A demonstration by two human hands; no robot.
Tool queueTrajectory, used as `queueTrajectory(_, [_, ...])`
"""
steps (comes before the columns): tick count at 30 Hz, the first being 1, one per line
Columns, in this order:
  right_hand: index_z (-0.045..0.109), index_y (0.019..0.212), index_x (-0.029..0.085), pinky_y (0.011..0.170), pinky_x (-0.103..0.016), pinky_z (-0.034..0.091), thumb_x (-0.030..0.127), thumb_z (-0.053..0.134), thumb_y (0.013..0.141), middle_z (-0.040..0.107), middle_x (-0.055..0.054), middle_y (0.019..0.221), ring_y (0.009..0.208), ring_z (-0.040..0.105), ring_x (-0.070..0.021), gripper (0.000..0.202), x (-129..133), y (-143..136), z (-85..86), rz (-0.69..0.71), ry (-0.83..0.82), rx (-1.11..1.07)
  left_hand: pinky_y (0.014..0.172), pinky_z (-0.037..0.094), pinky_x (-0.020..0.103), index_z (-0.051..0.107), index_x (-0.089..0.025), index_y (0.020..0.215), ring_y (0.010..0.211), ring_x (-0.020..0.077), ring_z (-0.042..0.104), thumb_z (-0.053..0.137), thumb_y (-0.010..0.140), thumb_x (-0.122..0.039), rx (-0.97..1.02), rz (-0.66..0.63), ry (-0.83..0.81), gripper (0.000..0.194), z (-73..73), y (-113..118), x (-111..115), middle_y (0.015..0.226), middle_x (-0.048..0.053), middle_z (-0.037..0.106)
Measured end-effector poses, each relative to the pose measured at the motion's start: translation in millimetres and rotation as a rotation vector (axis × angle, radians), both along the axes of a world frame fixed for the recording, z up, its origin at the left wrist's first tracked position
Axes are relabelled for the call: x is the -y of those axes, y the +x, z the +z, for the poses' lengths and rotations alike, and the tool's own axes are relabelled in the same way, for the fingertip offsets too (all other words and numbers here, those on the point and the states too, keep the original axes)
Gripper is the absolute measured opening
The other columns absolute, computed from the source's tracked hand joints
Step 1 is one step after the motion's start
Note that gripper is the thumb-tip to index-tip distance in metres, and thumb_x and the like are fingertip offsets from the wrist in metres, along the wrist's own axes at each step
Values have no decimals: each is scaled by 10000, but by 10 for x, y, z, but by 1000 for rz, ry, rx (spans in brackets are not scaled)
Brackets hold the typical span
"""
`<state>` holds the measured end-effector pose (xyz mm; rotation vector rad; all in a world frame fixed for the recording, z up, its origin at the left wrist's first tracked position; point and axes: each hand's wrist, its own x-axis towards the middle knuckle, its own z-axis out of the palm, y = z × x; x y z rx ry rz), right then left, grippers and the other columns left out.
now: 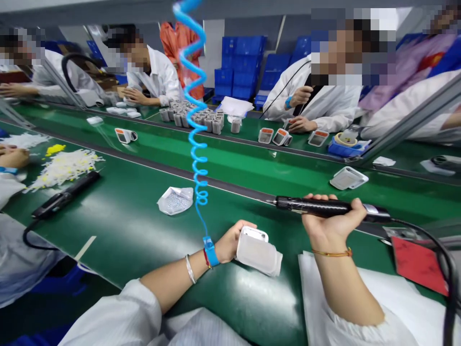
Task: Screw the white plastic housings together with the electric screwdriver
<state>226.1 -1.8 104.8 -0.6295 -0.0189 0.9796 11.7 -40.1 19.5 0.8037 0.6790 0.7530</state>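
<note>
Green workbench (126, 216), white casing (256, 252) in left hand (229, 242), screwdriver (320, 206) in right hand (328, 228)

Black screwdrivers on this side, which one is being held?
The black screwdriver at right, gripped in your right hand, tip pointing left. The other screwdriver lies on the green table beside the white and yellow pile.

I'm looking down on a green bench (126, 230). On its left lie a heap of white pieces (68, 168), a small yellow pile (55, 149) and a black electric driver (68, 193), with a tape strip (85, 248) nearer. Mid-bench I see a pouch (175, 201) of tiny metallic bits; white sheets (399, 298) lie near right. The green strip (230, 163) beyond carries a white unit (348, 179) at right.
</note>
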Motion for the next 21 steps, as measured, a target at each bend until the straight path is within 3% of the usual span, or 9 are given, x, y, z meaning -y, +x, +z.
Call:
queueTrajectory(3, [436,697,183,582,-297,510,513,358,814,431,27,594,550,496,-109,359,108,-254,71,51,-36,-29,609,396,239,518,-154,931,658,109,529,713,608,-416,-69,23,-13,459,42,129,100,784,3,583])
queueTrajectory(8, [467,735,177,615,-306,522,520,448,781,462,22,611,559,508,-111,347,220,-548,111,149,-64,-102,635,392,227,498,-167,877,667,98,496,676,640,-249,-113,202,162,308,26,392,276,738,-28,550])
queueTrajectory(13, [465,737,173,628,-305,522,512,460,778,472,22,614,567,513,-109,341,243,-598,115,168,-60,-146,701,435,249,498,-188,1042,740,116,543,566,717,-178,-83,133,179,332,-111,563,349,835,-10,597])
queueTrajectory(17, [491,750,168,640,-314,516,500,489,753,479,19,610,573,520,-112,332,271,-571,167,158,-49,-98,722,457,266,586,-166,984,766,139,575,603,726,-210,-288,77,467,262,-136,436,202,842,9,645])
queueTrajectory(21, [535,775,174,600,-296,501,497,533,685,485,20,604,565,516,-114,335,377,-397,313,74,67,96,751,474,284,619,-184,1034,831,170,613,627,744,-243,-511,157,843,296,-108,153,-70,935,31,672])
